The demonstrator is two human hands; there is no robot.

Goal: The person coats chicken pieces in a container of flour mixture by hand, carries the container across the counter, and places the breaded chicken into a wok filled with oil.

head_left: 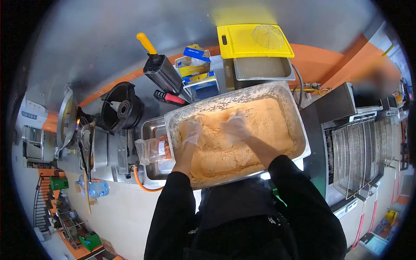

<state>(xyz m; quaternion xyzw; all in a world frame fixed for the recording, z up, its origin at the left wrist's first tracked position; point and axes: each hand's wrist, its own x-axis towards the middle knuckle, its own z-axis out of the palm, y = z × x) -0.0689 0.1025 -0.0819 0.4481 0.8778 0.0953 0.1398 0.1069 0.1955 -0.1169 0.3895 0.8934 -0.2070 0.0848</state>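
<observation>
A large metal tub (299,138) holds a wide bed of orange-tan breading flour (266,125). Both my hands wear clear plastic gloves and are down in the flour. Toward the tub's left side is my left hand (192,131), its fingers sunk in or covered by the powder. My right hand (235,128) lies near the middle, blurred by motion, with its fingertips in the flour. Whether either hand grips something under the powder is hidden. Beside the tub's left wall, a clear bag of reddish pieces (161,147) rests over a steel sink basin (149,130).
A yellow cutting board (236,41) with a wire strainer (268,36) lies across another metal pan (262,69). Behind the tub stand a knife block (162,73) and boxes (199,80). Fryer baskets (353,154) hang at right. A person (376,82) is at far right.
</observation>
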